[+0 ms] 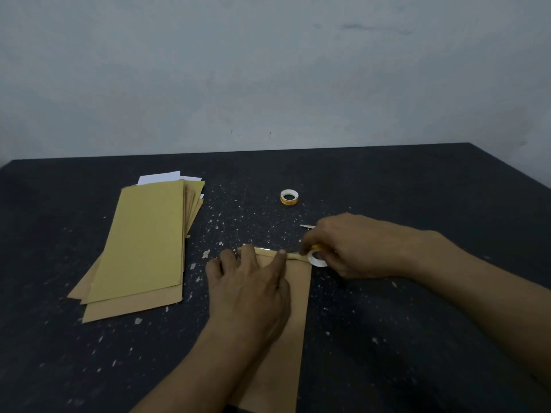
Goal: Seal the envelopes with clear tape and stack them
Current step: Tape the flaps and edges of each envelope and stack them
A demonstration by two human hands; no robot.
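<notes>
A brown envelope (293, 317) lies lengthwise on the dark table in front of me, its folded flap at the far end. My left hand (250, 290) presses flat on that far end, fingers spread along the flap. My right hand (348, 245) grips a small roll of clear tape (316, 259) at the envelope's far right corner. A strip of tape runs from the roll along the flap edge under my left fingertips. A pile of brown envelopes (143, 242) lies to the left, white paper sticking out of some at the far end.
A second tape roll (289, 197) stands farther back near the table's middle. A small metal blade tip (307, 226) shows just beyond my right hand. The black table (417, 323) is speckled with pale flecks. A grey wall rises behind.
</notes>
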